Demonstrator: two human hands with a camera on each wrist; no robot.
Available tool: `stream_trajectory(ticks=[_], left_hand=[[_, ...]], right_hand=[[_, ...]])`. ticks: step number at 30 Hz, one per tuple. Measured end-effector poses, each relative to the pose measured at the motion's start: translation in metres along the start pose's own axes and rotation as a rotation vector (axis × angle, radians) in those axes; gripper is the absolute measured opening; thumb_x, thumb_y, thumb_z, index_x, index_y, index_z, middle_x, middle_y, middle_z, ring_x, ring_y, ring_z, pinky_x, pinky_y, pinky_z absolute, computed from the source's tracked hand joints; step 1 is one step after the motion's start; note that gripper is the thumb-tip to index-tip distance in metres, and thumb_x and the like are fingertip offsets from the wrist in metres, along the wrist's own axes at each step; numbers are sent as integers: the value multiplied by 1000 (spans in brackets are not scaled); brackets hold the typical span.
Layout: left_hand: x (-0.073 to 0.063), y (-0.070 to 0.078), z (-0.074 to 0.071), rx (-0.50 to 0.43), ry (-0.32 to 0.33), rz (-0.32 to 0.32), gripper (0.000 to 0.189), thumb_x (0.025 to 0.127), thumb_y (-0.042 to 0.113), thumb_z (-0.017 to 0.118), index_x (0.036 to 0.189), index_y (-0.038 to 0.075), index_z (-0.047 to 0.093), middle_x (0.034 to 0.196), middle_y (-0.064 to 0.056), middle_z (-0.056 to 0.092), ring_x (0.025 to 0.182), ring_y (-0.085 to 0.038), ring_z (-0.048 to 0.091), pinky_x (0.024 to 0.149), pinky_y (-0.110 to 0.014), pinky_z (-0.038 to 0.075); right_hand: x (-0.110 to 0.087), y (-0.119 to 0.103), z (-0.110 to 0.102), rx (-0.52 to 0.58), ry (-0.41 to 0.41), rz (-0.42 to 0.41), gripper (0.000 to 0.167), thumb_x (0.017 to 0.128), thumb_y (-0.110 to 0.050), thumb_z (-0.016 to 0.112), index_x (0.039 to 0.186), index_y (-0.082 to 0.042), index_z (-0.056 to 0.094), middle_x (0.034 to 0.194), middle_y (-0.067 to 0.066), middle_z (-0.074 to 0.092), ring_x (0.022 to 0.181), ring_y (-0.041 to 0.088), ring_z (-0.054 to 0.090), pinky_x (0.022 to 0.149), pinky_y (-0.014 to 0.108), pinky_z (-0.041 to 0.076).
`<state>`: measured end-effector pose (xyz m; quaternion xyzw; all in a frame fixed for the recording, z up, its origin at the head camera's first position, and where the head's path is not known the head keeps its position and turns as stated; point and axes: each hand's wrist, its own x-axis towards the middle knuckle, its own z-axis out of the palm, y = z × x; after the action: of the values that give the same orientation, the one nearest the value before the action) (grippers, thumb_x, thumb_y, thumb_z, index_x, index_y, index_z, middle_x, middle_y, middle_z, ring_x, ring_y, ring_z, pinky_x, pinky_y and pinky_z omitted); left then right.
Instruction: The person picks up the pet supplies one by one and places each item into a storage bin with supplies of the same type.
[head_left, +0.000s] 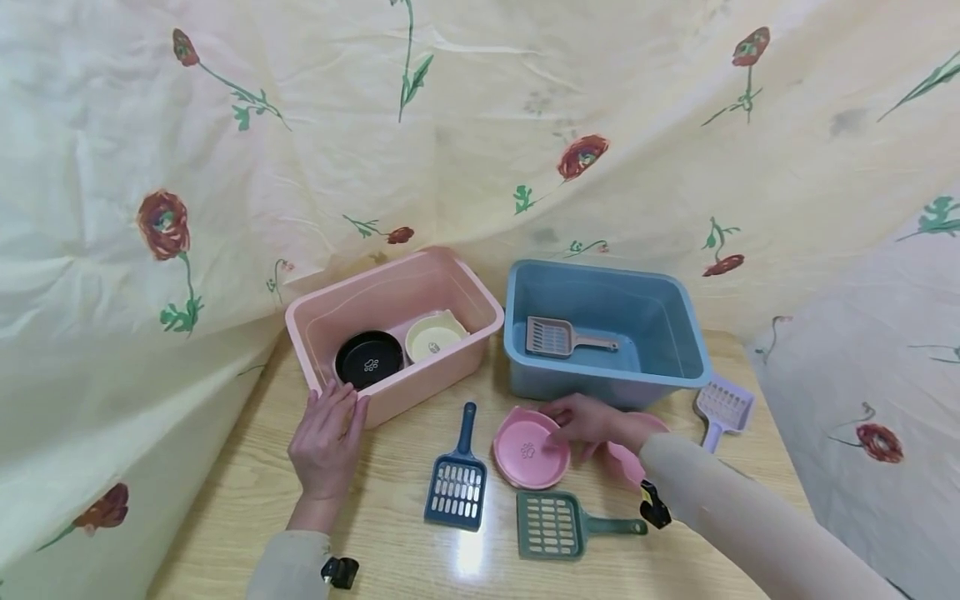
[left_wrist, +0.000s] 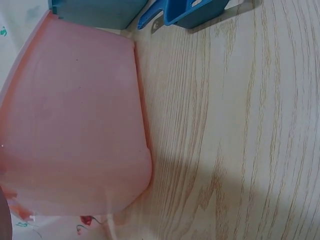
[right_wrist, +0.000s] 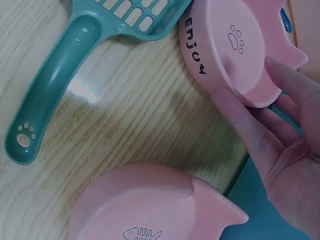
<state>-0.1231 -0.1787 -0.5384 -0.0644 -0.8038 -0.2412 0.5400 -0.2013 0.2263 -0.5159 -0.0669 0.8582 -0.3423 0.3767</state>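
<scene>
The left hand (head_left: 328, 443) rests nearly straight fingers on the near rim of the pink bin (head_left: 429, 387), seemingly to steady it; the black bowl (head_left: 369, 350) and the cream bowl (head_left: 435, 335) sit side by side inside. The navy scoop (head_left: 459, 464) lies on the bench (head_left: 397, 517). Next, in front of the blue bin (head_left: 577, 379), is the pink bowl (head_left: 529, 446); whether it is raised is unclear. The right hand (head_left: 587, 420) pinches its wall near an ear, thumb outside, forefinger inside, probably because the thin edge offers easy purchase. A second pink bowl (head_left: 624, 461) lies partly hidden under the forearm, the lilac scoop (head_left: 715, 419) beyond
</scene>
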Motion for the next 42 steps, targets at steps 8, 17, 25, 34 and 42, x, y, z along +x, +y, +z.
stream_trajectory(ticks=[8, 17, 25, 34, 42], left_hand=[[2, 1, 1, 0, -10, -10, 24, 98, 24, 78, 96, 1, 82, 104, -15, 81, 103, -38, 79, 94, -62, 60], [3, 1, 0, 1, 1, -13, 24, 99, 25, 78, 95, 1, 82, 104, -14, 81, 102, -38, 79, 92, -63, 60], [3, 0, -2, 3, -15, -17, 23, 98, 23, 79, 96, 1, 82, 104, -15, 81, 103, -38, 79, 93, -63, 59], [3, 1, -1, 0, -7, -16, 28, 102, 28, 76, 96, 1, 82, 105, -14, 81, 102, -38, 79, 91, -64, 60], [1, 2, -1, 4, -13, -12, 29, 103, 29, 74, 96, 1, 82, 107, -13, 81, 101, -38, 79, 91, -64, 60]], right_hand=[[9, -4, 7, -30, -7, -7, 57, 97, -15, 81, 150, -15, 62, 123, 10, 70, 77, 25, 75, 62, 39, 65], [20, -3, 10, -47, 32, -41, 47, 99, -3, 75, 144, -14, 67, 122, 9, 75, 81, 20, 75, 63, 40, 66], [23, -4, 12, -33, 36, -49, 46, 101, 0, 69, 144, -18, 69, 129, 10, 72, 94, 21, 72, 64, 38, 66], [33, 0, 11, -17, -3, -93, 45, 101, 2, 66, 142, -15, 70, 125, 8, 75, 93, 22, 73, 69, 39, 67], [60, 40, 12, 64, -59, -225, 44, 103, -10, 69, 146, -18, 67, 125, 11, 76, 84, 25, 78, 65, 41, 66]])
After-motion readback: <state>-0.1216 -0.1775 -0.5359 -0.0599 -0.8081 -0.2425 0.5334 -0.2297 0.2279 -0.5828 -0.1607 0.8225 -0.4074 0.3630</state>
